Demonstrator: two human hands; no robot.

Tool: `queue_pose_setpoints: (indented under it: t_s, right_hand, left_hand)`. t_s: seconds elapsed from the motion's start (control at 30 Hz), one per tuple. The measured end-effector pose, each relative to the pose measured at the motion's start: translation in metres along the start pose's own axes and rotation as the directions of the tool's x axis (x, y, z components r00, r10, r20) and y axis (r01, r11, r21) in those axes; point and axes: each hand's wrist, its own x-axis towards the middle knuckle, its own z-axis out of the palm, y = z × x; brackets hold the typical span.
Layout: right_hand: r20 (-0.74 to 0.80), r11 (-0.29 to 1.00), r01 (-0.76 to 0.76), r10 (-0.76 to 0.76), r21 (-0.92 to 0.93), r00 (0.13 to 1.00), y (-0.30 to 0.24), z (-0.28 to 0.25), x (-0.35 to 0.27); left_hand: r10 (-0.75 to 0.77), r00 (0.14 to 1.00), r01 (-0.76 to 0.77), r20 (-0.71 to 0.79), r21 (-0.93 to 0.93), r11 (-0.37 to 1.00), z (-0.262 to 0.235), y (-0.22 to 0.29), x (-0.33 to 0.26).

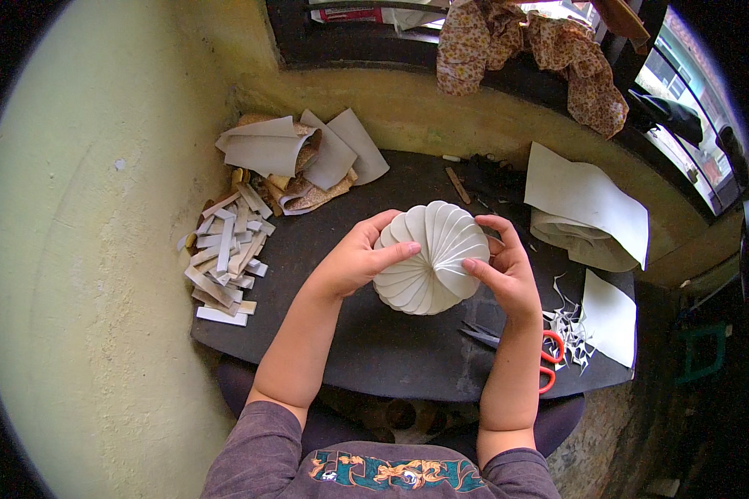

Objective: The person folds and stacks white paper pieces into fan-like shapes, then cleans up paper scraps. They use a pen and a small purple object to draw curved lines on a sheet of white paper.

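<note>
Between my two hands is a round white rosette (pixel 420 287) of overlapping, petal-like pieces that look like paper or thin foam sheet, fanned about one centre point. My left hand (pixel 362 254) grips its left rim, thumb lying on top and fingers behind it. On the right rim, my right hand (pixel 506 270) pinches the pieces, its thumb near the centre and fingers curled around the edge. The rosette is held above the black table (pixel 374 349). Scissors with orange handles (pixel 549 353) lie partly under my right forearm.
Many white and tan strips (pixel 229 249) are piled at the table's left edge. Behind them lie curled sheets (pixel 308 154). A rolled white sheet (pixel 587 204) stands at the far right, near thin white offcuts (pixel 567 333) and a flat white piece (pixel 612 320). Floral cloth (pixel 524 50) hangs by the window.
</note>
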Motion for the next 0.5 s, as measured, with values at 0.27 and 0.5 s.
queue_pose_setpoints:
  t_s: [0.27,0.5]
  right_hand:
    - [-0.003,1.0,-0.009,0.009,0.005,1.0,0.0013,0.0002,0.0003]
    - [-0.012,0.999,-0.013,0.013,-0.044,1.0,-0.0002,0.0009,0.0005]
  left_hand:
    - [0.001,1.0,-0.001,-0.006,0.007,1.0,-0.001,-0.0016,0.0004]
    - [0.008,1.0,-0.008,0.005,0.013,1.0,-0.0009,-0.0001,0.0]
